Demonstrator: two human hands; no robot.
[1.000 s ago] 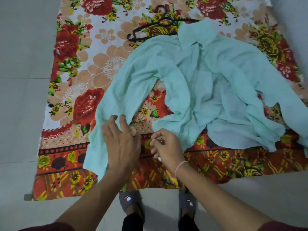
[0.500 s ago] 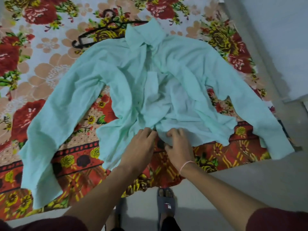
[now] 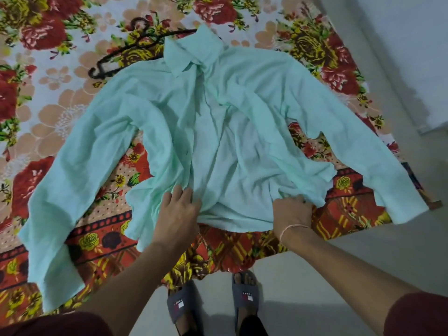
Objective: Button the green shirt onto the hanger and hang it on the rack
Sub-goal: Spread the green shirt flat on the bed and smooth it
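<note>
At the lower centre, the left hand lies spread flat on the green shirt hem, the right hand pinches that hem, bare grey floor below.

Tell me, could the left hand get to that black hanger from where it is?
Probably yes. The hanger lies in the open beyond the collar, only its right end under the green shirt. The left hand rests at the hem, so it must stretch across the shirt.

"TOMMY" — on each slipper strap, inverted
</note>
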